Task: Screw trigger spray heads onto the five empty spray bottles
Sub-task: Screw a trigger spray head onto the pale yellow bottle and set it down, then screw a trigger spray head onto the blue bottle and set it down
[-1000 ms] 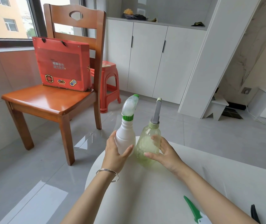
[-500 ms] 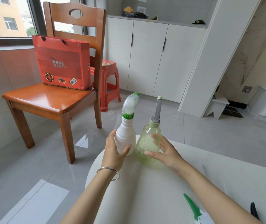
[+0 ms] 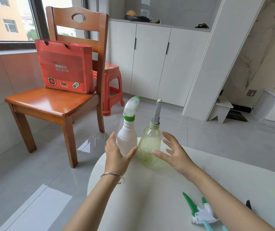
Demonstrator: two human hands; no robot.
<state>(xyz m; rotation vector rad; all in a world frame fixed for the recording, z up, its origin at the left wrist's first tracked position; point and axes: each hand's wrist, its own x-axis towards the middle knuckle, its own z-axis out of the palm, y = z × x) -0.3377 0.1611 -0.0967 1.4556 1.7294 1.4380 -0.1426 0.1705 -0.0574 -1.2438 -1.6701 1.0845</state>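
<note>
A wooden chair (image 3: 50, 104) stands at left on the glossy grey tiled floor (image 3: 33, 189), beside a dark-framed window (image 3: 38, 17) that lets in daylight; an orange building (image 3: 5, 17) shows outside. A red paper bag (image 3: 65, 67) stands on the seat against the chair's back. Behind the chair is a red plastic stool (image 3: 113, 90), near white cabinets (image 3: 150, 60) with dark handles. At right are a marble-veined wall (image 3: 257, 52) and a small white step stool (image 3: 222, 109). A white rounded surface (image 3: 158, 197) fills the foreground
</note>
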